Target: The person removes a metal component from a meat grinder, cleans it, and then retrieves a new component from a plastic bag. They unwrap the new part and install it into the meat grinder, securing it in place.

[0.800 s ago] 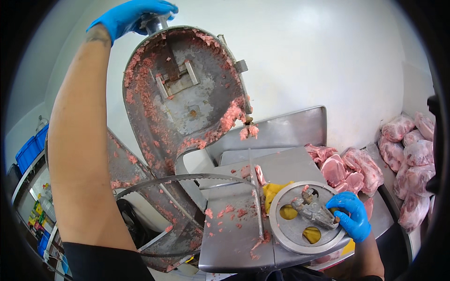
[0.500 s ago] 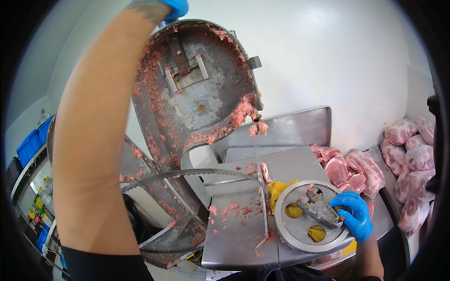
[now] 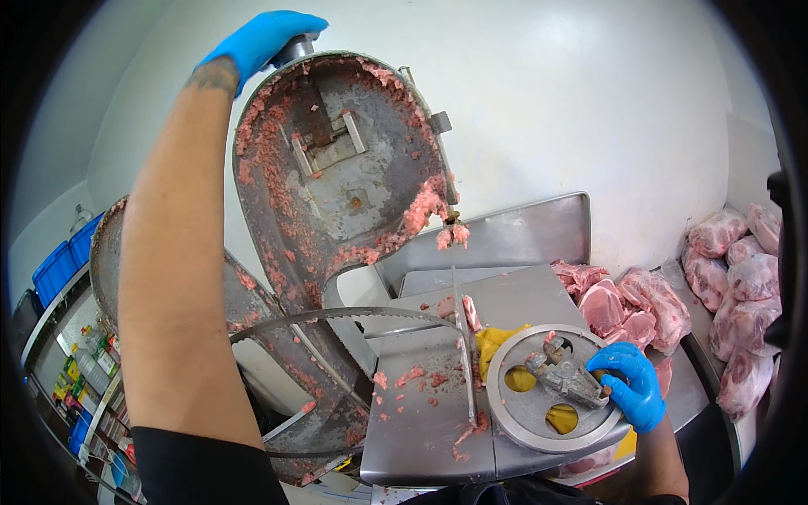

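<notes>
At the top of an opened meat band saw (image 3: 353, 202), my left hand (image 3: 257, 44), in a blue glove, closes over a metal knob (image 3: 293, 50). Pink meat scraps coat the inside of the saw's housing. My right hand (image 3: 635, 389), gloved too, grips the right side of a round metal saw wheel (image 3: 497, 387). That wheel rests on the steel table (image 3: 412, 454), with its hub bracket facing up. Yellow cloth (image 3: 497, 341) shows behind the wheel and through its holes. A loose toothed saw blade (image 3: 337, 313) loops in front of the housing and over the table.
Raw meat cuts (image 3: 623, 303) lie behind the wheel to the right. Bagged meat (image 3: 736, 303) is piled at far right. Scraps are strewn on the tabletop near an upright metal guide. Shelves with bottles (image 3: 93, 370) and blue bins (image 3: 63, 257) stand at far left.
The view has shifted slightly, bringing my left hand and the knob more fully into sight. My right hand stays on the wheel, which keeps its place on the table.
</notes>
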`<state>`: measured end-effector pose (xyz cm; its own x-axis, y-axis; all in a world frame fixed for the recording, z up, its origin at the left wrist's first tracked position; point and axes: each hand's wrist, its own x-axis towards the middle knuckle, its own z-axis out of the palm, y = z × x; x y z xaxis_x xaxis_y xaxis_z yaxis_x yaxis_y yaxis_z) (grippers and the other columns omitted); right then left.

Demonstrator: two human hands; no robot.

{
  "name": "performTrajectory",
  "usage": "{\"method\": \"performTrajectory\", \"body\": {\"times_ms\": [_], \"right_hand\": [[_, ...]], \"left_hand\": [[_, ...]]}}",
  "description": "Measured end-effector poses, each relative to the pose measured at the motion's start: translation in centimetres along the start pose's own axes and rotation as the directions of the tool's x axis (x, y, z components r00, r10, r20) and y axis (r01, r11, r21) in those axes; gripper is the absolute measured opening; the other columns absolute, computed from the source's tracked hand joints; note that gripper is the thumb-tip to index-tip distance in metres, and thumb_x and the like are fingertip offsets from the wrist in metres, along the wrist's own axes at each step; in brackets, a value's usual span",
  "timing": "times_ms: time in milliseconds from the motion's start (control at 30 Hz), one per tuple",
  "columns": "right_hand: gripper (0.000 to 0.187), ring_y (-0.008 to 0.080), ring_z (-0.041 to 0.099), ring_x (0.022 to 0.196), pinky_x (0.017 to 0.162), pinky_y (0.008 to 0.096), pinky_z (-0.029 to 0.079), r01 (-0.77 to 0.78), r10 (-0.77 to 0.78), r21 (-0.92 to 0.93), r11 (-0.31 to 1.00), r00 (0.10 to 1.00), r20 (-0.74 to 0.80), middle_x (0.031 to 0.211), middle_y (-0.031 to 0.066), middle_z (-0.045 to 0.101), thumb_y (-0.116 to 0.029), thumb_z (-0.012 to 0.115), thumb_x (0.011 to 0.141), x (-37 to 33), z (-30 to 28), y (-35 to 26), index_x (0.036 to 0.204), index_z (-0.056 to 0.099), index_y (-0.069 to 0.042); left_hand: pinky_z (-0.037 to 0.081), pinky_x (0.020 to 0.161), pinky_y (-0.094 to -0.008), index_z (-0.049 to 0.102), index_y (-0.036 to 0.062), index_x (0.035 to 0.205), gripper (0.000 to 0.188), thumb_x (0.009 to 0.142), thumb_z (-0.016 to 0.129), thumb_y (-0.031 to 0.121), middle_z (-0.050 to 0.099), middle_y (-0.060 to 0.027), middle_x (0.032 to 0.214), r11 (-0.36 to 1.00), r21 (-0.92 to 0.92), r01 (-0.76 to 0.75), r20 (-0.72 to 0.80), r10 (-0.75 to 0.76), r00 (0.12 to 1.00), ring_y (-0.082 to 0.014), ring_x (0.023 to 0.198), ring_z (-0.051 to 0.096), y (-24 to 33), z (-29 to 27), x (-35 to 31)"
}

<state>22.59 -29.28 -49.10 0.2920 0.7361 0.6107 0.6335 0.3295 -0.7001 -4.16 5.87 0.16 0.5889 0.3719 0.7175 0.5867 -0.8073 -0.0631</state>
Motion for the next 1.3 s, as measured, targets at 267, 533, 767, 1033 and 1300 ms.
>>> {"method": "performTrajectory", "body": {"times_ms": [267,533,767,1033,1300], "right_hand": [[0.028,0.0310,0.062,0.104,0.095,0.0414,0.049,0.000,0.000,0.008,1.000,1.000,-0.007,0.105,0.0137,0.069,-0.015,0.069,0.081,-0.3,0.0,0.2,0.106,0.076,-0.005],[0.028,0.0309,0.062,0.104,0.095,0.0414,0.049,0.008,-0.008,-0.011,1.000,1.000,-0.001,0.105,0.0137,0.069,-0.016,0.068,0.082,-0.1,0.1,0.4,0.106,0.076,-0.005],[0.027,0.0300,0.062,0.104,0.096,0.0410,0.048,-0.003,0.003,0.007,1.000,1.000,-0.005,0.107,0.0131,0.069,-0.016,0.068,0.083,-0.3,0.1,0.3,0.107,0.075,-0.004],[0.027,0.0308,0.062,0.106,0.097,0.0416,0.048,0.007,-0.007,-0.004,1.000,1.000,0.015,0.107,0.0127,0.069,-0.015,0.068,0.083,-0.1,0.0,0.5,0.107,0.075,-0.005],[0.026,0.0312,0.062,0.107,0.098,0.0425,0.047,0.002,-0.002,-0.003,1.000,1.000,0.008,0.107,0.0128,0.070,-0.014,0.068,0.083,-0.3,-0.1,0.5,0.107,0.075,-0.005]], "left_hand": [[0.057,0.079,-0.0385,0.077,0.0042,0.107,0.036,0.092,0.068,0.036,0.076,-0.0127,0.097,0.966,0.256,0.025,0.159,-0.067,0.985,-0.0203,0.083,0.071,5.1,-1.5,-0.2],[0.057,0.069,-0.0338,0.077,0.0041,0.093,0.031,0.093,0.065,0.033,0.072,-0.0091,0.078,0.938,0.342,0.058,0.018,-0.069,0.997,-0.0177,0.072,0.069,4.5,-0.4,-0.5],[0.057,0.065,-0.0369,0.077,0.0054,0.101,0.027,0.090,0.067,0.028,0.073,-0.0081,0.086,0.998,0.029,0.049,0.134,-0.052,0.990,-0.0189,0.071,0.069,4.4,-1.6,-0.5],[0.056,0.075,-0.0363,0.079,0.0076,0.095,0.025,0.092,0.064,0.028,0.076,-0.0093,0.098,0.762,0.640,0.096,0.057,-0.172,0.983,-0.0174,0.078,0.070,5.5,-0.2,0.9],[0.056,0.073,-0.0350,0.069,0.0101,0.127,0.036,0.095,0.063,0.027,0.074,-0.0045,0.105,0.982,-0.173,0.078,0.300,-0.023,0.954,-0.0141,0.083,0.068,3.2,-3.5,-1.8]]}}
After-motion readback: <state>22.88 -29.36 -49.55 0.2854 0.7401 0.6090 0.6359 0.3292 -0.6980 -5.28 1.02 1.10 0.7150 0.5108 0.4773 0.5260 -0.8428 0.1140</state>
